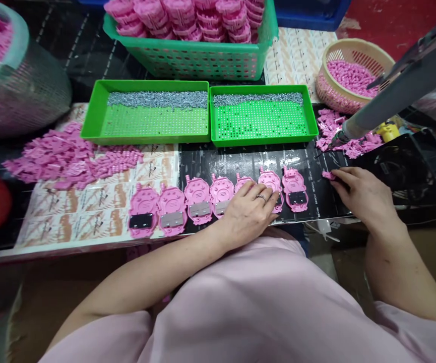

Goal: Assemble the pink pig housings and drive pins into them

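A row of several pink plastic shells (198,200) lies along the table's front edge, each with a metal or black plate at its lower end. My left hand (250,210) rests flat on the shells near the right end of the row, fingers stretched out, a ring on one finger. My right hand (361,194) lies to the right of the row, its fingertips pinched on a small pink part (328,175). The rightmost shell (295,189) sits between the two hands.
Two green trays (89,126) (312,126) with silver screws stand behind the row. A green basket (202,60) of pink shells is further back. Loose pink parts (66,159) lie left; more (354,143) right, by a beige basket (325,91). A grey powered screwdriver (391,98) hangs right.
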{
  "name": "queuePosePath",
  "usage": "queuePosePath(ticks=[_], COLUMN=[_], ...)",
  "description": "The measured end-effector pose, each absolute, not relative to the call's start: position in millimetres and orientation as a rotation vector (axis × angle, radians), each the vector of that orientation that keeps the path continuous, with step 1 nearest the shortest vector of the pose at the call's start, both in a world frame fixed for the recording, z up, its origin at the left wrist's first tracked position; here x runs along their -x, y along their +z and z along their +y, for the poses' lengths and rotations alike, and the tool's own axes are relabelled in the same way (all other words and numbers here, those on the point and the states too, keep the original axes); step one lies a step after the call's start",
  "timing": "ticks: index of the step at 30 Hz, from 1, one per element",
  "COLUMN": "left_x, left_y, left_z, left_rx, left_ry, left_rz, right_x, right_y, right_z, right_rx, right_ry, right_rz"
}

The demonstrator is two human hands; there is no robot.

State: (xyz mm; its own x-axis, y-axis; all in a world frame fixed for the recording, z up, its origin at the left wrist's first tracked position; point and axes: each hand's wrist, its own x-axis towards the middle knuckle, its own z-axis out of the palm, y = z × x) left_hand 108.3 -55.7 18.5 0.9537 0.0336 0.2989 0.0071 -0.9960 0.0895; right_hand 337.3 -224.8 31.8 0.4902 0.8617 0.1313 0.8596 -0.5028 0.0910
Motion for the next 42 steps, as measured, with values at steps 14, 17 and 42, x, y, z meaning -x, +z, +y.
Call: queuePosePath(ticks=[14, 17, 42], left_x=[-95.0, -95.9, -81.9], left_y=[3.9, 5.4, 31.4], left_z=[-57.3, -57.6, -43.5], left_rx=[-3.079, -3.105, -2.994], left_ry=[0.585, 0.61, 0.51], left_rz=[-0.076, -0.066, 0.011], right_x=[-301.7, -284.1, -284.1], right_y=[34.2, 35.9, 38.9], right_z=[-194.4, -165.8, -147.1], right_rx=[-2.907, -2.65, -1.93], right_ry=[0.51, 0.397, 0.489], right_rz=[2.274, 2.501, 2.384])
